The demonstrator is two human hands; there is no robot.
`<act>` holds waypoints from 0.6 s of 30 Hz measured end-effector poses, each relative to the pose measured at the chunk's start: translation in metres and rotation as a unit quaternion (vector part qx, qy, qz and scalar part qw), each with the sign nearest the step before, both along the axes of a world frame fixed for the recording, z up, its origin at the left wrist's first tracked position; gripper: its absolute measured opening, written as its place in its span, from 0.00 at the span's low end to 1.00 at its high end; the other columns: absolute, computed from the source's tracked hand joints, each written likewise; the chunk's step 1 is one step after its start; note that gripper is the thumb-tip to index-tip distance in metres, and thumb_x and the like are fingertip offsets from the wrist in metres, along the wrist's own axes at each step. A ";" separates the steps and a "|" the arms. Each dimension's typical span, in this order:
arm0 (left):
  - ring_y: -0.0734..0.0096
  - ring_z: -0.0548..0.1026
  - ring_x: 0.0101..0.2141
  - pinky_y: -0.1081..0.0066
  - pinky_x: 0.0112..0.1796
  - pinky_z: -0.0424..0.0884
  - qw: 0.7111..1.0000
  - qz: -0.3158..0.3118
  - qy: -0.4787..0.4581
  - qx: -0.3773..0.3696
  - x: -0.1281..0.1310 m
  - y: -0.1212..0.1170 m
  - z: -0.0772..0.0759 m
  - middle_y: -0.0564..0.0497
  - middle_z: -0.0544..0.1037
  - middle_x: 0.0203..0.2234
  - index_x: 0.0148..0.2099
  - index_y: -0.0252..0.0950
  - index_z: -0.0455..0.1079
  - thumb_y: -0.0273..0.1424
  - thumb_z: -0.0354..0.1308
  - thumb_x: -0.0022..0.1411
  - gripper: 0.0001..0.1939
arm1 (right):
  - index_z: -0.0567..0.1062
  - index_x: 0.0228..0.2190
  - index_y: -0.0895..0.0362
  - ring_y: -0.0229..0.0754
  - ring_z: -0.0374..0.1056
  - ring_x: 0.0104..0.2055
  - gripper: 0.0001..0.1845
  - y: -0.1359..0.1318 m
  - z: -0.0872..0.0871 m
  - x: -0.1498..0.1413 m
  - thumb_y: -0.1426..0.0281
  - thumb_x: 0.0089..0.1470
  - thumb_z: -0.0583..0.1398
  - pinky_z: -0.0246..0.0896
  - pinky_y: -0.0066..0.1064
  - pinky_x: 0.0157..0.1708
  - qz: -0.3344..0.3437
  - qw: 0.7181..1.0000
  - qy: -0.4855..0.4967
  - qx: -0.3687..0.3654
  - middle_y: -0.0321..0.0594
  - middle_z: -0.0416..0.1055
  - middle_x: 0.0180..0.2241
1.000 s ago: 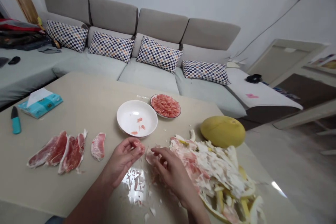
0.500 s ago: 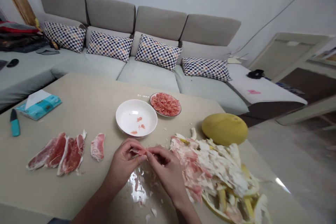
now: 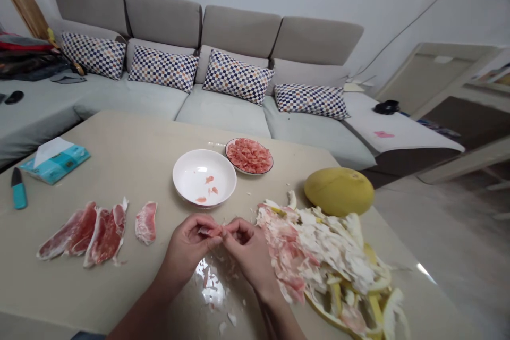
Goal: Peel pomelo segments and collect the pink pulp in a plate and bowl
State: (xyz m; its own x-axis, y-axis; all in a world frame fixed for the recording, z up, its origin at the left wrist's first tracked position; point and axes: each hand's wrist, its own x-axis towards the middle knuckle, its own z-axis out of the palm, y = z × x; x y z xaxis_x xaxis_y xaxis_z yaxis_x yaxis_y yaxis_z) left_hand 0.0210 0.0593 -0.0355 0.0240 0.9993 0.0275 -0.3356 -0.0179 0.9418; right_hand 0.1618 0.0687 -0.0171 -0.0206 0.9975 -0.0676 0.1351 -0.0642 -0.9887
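Note:
Close together over the near middle of the table, my left hand (image 3: 190, 247) and my right hand (image 3: 250, 252) pinch a small pink piece of pomelo flesh (image 3: 214, 231) between thumbs and fingertips. Part of the piece is hidden by the fingers. Just beyond sits a white bowl (image 3: 187, 175) with a few bits of pink flesh at its bottom. Behind it, a dark-rimmed plate (image 3: 272, 163) carries a heap of peeled pomelo flesh (image 3: 249, 155). To the left lie several pomelo segments (image 3: 105, 234) with pale membrane, and a smaller single segment (image 3: 146, 222).
Right of my hands is a pile of membranes and rind (image 3: 326, 255), with a whole yellow pomelo (image 3: 338, 191) behind it. A turquoise-handled knife (image 3: 18, 195) and a tissue pack (image 3: 59, 162) lie at the left. A sofa (image 3: 223, 109) lines the table's far side.
My right hand has shifted slightly, its fingers curling more beside the pomelo piece. My left hand keeps its pinch. The whole view has moved a little.

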 end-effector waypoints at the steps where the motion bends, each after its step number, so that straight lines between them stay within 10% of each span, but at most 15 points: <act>1: 0.69 0.74 0.36 0.69 0.42 0.69 1.000 -0.006 -0.011 -0.026 0.000 -0.001 0.002 0.51 0.75 0.31 0.34 0.35 0.72 0.26 0.68 0.50 0.09 | 0.74 0.20 0.60 0.32 0.53 0.19 0.10 0.000 0.000 0.000 0.66 0.44 0.65 0.46 0.24 0.19 -0.005 1.000 -0.001 0.000 0.32 0.64 0.16; 18: 0.76 0.66 0.28 0.75 0.32 0.66 0.927 -0.150 -0.273 -0.209 -0.008 -0.003 0.016 0.51 0.67 0.27 0.43 0.30 0.74 0.25 0.58 0.60 0.09 | 0.73 0.23 0.58 0.34 0.57 0.23 0.03 -0.003 -0.001 0.011 0.71 0.46 0.60 0.52 0.25 0.23 0.038 0.998 -0.020 0.044 0.33 0.66 0.21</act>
State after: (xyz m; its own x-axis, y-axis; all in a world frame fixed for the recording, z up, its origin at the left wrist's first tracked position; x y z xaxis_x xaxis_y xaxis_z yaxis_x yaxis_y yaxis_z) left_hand 0.0127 0.0562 -0.0191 0.4001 0.8756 -0.2706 -0.6954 0.4824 0.5327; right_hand 0.1724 0.0658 -0.0184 -0.0954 0.9953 0.0173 0.1758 0.0340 -0.9838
